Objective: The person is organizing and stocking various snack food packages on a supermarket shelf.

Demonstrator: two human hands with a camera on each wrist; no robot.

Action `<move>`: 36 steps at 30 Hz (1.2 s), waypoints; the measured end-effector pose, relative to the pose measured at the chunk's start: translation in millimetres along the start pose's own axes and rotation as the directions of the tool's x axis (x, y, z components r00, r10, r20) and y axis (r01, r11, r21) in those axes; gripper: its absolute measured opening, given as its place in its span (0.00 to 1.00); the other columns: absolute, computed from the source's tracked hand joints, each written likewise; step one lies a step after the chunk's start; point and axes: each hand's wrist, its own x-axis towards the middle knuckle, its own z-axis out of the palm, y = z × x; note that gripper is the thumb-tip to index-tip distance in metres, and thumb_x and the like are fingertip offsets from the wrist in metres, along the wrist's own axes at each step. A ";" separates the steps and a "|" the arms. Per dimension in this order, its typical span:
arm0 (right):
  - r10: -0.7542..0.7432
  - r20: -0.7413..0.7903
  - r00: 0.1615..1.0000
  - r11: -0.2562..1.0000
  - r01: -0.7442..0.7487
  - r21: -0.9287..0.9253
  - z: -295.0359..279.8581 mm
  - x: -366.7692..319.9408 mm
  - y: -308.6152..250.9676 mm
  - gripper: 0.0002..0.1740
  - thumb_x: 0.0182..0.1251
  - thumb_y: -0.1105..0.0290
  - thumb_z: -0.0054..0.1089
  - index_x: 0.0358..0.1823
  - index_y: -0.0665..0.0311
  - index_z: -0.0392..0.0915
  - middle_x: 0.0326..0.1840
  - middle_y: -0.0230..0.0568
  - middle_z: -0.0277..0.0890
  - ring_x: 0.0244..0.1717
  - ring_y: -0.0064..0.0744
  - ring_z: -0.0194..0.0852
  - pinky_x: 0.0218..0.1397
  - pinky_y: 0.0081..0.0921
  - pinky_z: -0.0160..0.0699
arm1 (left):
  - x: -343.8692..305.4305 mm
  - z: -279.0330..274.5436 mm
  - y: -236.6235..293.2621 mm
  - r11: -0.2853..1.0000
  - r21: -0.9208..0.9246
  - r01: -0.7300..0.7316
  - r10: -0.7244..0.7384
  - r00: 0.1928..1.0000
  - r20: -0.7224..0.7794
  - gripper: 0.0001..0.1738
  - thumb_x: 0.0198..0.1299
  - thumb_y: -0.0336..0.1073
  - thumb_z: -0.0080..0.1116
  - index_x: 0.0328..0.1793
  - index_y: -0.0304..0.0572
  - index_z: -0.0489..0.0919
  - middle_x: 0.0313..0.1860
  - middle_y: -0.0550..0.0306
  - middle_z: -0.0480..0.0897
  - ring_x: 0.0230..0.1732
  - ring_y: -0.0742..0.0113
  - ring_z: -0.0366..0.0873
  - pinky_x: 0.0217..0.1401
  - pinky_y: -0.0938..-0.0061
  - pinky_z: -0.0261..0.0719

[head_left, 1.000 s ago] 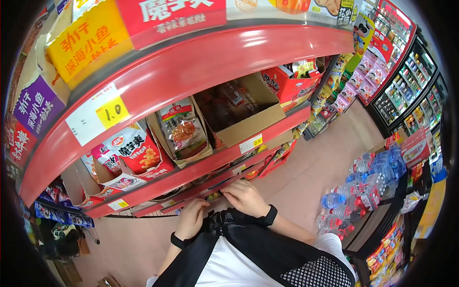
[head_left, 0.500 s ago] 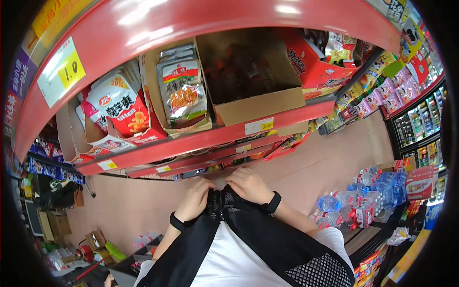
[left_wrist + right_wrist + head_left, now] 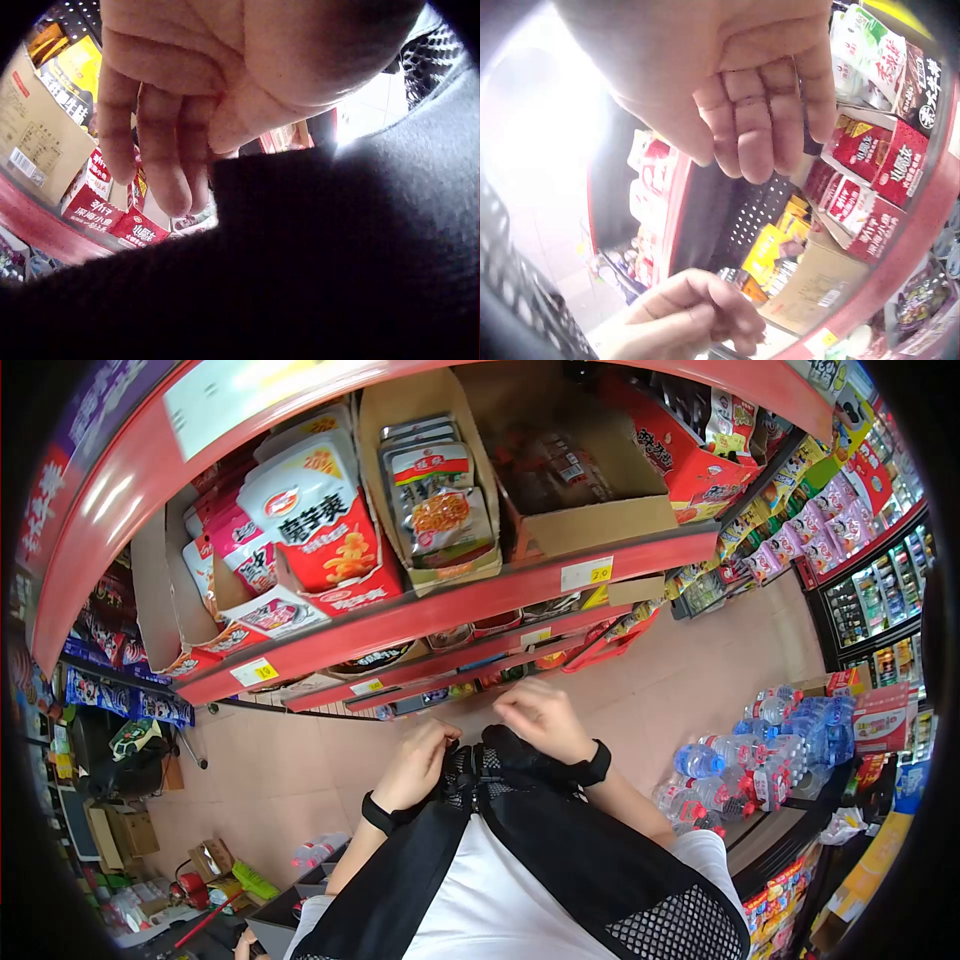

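My left hand [image 3: 415, 762] is beside the upper left edge of a black mesh-panelled garment [image 3: 540, 805], its fingers loosely bent. Nothing is visible in its grip, though black cloth [image 3: 300, 247] hides part of the thumb and index side in the left wrist view. On the other side, my right hand [image 3: 548, 720] is raised just above the garment, away from the left. The right wrist view shows its relaxed, bent fingers [image 3: 757, 150] holding nothing, with the left hand [image 3: 694, 311] below. Both hands are in front of a red-edged snack shelf [image 3: 480, 605].
Snack packets [image 3: 325, 510] and an open carton [image 3: 600, 525] are on the shelf. Bottled drinks [image 3: 720, 770] stand at the right, with drink coolers [image 3: 885, 610] behind. A red basket [image 3: 615, 645] is under the shelf end. Boxes [image 3: 125, 830] lie at the lower left.
The right hand has lifted off the garment's edge and moved slightly up and right, away from the left hand. The head view has shifted, with the lower shelf filling more of it.
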 end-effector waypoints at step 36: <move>0.229 -0.748 0.623 0.960 -0.017 0.280 -47.3 -118.5 -122.9 0.19 0.58 0.93 0.53 0.51 0.72 0.76 0.61 0.44 0.63 0.57 0.28 0.71 0.54 0.23 0.81 | -6.9 37.3 26.2 0.961 -0.072 -0.265 0.273 0.888 0.370 0.10 0.62 0.20 0.47 0.47 0.35 0.76 0.33 0.52 0.74 0.36 0.59 0.76 0.44 0.71 0.75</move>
